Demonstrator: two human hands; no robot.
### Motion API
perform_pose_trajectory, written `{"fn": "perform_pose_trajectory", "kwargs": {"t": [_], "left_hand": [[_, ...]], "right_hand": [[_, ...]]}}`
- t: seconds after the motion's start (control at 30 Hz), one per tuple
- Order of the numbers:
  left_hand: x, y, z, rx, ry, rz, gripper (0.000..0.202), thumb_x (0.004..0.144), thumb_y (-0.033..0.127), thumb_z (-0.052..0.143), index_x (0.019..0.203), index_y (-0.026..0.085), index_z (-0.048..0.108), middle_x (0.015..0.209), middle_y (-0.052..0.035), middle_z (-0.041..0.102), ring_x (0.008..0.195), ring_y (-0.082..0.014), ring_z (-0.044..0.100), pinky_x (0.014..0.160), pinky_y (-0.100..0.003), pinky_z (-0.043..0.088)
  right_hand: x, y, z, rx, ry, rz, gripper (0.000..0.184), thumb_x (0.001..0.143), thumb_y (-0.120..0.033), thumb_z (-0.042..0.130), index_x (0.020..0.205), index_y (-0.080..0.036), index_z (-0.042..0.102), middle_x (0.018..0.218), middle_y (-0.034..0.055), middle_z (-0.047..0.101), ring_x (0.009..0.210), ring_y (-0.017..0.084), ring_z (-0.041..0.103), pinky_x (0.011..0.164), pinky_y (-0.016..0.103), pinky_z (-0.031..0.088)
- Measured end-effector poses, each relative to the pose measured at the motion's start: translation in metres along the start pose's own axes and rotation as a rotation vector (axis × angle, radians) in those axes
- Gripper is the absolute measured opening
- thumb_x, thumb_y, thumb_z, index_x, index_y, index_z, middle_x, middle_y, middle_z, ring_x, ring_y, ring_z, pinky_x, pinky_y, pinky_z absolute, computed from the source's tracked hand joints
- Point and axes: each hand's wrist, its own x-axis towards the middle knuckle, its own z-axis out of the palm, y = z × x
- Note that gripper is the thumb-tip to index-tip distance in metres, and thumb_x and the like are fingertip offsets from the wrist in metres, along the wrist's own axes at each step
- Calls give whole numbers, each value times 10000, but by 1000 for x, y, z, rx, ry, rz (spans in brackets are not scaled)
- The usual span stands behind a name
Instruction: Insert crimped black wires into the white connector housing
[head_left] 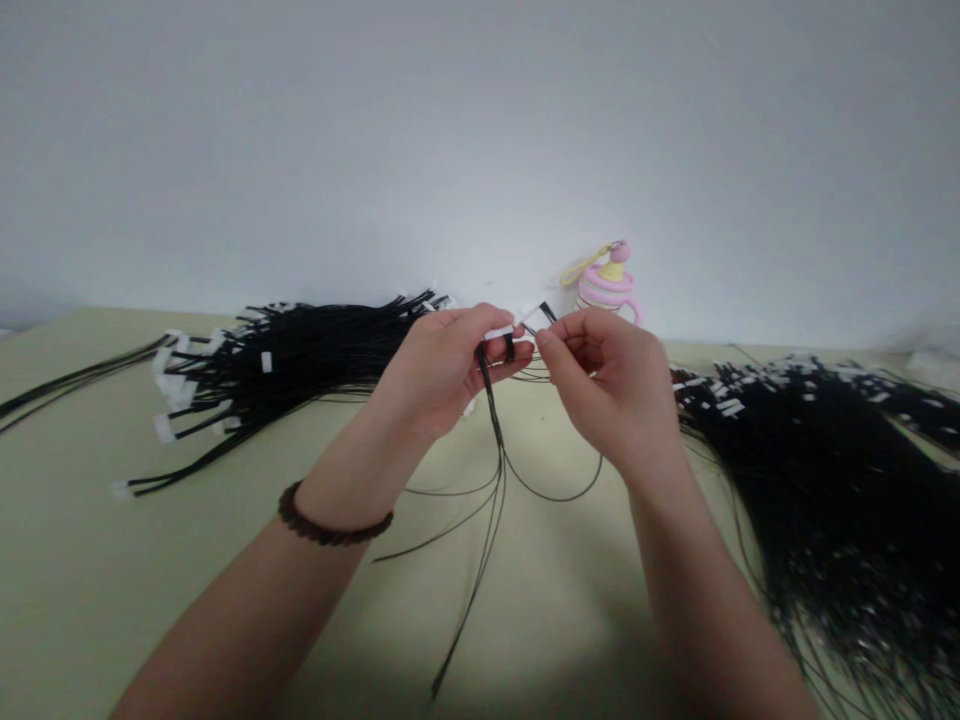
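Observation:
My left hand [469, 360], with a dark beaded bracelet on its wrist, pinches a white connector [497, 334] between thumb and fingers. Thin black wires [493, 410] hang from it and fan out over the table below. Close beside it, my right hand [600, 370] is closed on the end of a black wire [529, 328], held at the connector. Whether the wire's tip is inside the connector I cannot tell. One wire loops down and back up to the right hand. A small white and black piece [546, 308] shows just above the right fingertips.
A pile of black cables with white connectors [322, 345] lies on the table [247, 570] to the left. A larger heap of black wires with white tips [840, 480] covers the right side. Behind my right hand, a pink and yellow cup-shaped item [606, 285] stands by the wall.

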Motion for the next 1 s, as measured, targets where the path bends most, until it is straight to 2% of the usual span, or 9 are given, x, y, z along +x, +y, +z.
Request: {"fn": "perform_pose_trajectory", "kwargs": {"t": [0.67, 1.0], "left_hand": [[0, 0, 0, -14, -28, -2, 236, 692, 165, 589, 488, 132, 475, 512, 34, 438, 534, -58, 479, 702, -240, 504], [1, -1, 0, -11, -29, -11, 225, 687, 176, 598, 496, 133, 485, 507, 44, 439, 526, -53, 475, 702, -224, 494]], "right_hand": [[0, 2, 1, -14, -14, -4, 148, 831, -267, 527, 771, -151, 595, 645, 14, 651, 549, 111, 587, 503, 228, 387], [-1, 2, 2, -172, 12, -68, 167, 843, -275, 507, 763, -154, 591, 617, 15, 622, 532, 114, 550, 496, 232, 346]]}}
